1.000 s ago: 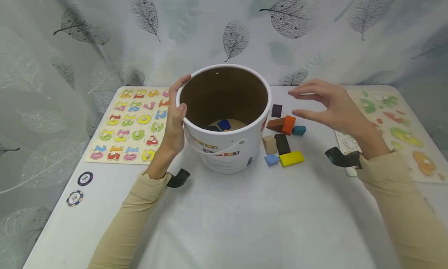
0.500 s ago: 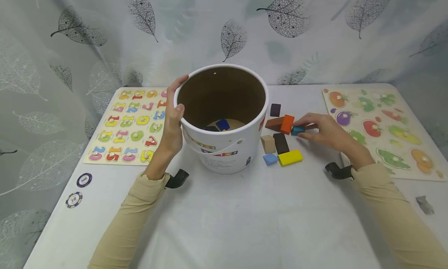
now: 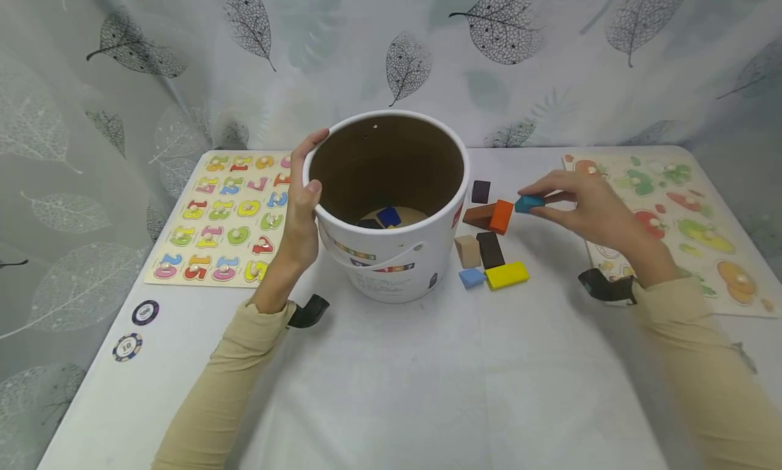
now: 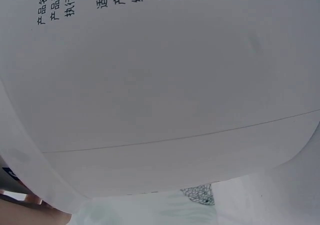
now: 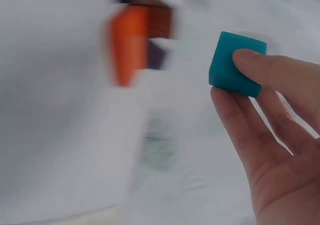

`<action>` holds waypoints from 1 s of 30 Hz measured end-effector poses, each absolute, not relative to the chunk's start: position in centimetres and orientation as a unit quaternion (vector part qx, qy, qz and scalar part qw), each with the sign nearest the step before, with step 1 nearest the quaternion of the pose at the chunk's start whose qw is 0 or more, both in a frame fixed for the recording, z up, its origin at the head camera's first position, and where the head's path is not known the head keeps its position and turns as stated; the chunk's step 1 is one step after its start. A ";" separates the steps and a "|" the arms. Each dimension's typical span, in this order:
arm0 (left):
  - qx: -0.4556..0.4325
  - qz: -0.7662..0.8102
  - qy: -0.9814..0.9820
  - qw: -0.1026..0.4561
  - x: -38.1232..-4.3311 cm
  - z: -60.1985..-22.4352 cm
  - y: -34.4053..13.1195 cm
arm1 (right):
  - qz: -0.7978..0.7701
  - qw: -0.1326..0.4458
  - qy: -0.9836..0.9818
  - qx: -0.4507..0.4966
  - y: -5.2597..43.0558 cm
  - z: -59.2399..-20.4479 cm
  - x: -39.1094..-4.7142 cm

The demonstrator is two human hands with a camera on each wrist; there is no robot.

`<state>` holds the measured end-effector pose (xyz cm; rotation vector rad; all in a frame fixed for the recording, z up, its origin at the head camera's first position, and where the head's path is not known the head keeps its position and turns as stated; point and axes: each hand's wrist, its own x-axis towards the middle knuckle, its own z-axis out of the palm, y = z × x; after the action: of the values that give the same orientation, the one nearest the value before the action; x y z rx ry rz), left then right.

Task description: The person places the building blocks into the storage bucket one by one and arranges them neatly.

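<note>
My left hand [image 3: 302, 208] grips the left rim of a white bucket [image 3: 391, 266], thumb over the edge. Inside the bucket lie a blue block [image 3: 389, 217] and a dark block, partly hidden by the near wall. Between thumb and fingers, my right hand [image 3: 595, 208] pinches a teal block [image 3: 529, 203] above the table; the right wrist view shows the same teal block [image 5: 235, 65] up close. Just left of it an orange block [image 3: 501, 217] leans against a brown block [image 3: 478, 217]. The left wrist view is filled by the bucket's printed side [image 4: 165, 95].
More blocks lie right of the bucket: a dark purple one [image 3: 480, 191], a beige one [image 3: 468, 251], a black one [image 3: 491, 250], a light blue one [image 3: 472, 278] and a yellow one [image 3: 507, 276]. A number puzzle [image 3: 214, 219] and a vegetable puzzle [image 3: 733, 252] flank them. Two chips [image 3: 145, 312] lie left.
My right hand came down to the teal block, took hold of it and lifted it off the table. The left hand stays on the bucket's rim.
</note>
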<state>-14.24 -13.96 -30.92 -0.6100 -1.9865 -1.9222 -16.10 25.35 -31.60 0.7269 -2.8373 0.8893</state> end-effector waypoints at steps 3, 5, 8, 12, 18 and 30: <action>-0.213 -0.673 -0.691 0.156 -14.2 -30.9 -14.0 | 0.283 0.102 -0.917 0.263 24.3 -28.9 -16.0; -0.217 -0.675 -0.688 0.155 -14.3 -30.9 -14.0 | 0.284 0.141 -0.906 0.281 23.4 -27.0 -15.9; -0.223 -0.679 -0.683 0.153 -14.2 -30.9 -14.0 | 0.295 0.177 -0.886 0.309 21.4 -24.2 -15.7; -0.225 -0.682 -0.679 0.150 -14.3 -30.9 -14.0 | 0.331 0.185 -0.852 0.361 18.1 -21.3 -15.6; -0.220 -0.680 -0.683 0.149 -14.3 -30.9 -13.9 | 0.361 0.161 -0.813 0.427 14.6 -19.5 -15.9; -0.222 -0.684 -0.678 0.150 -14.4 -31.0 -14.0 | 0.411 0.126 -0.788 0.441 13.3 -19.9 -16.3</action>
<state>-14.39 -14.00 -30.98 -0.6364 -1.9487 -1.9661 -16.31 13.26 -19.89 1.2841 -2.2957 1.1968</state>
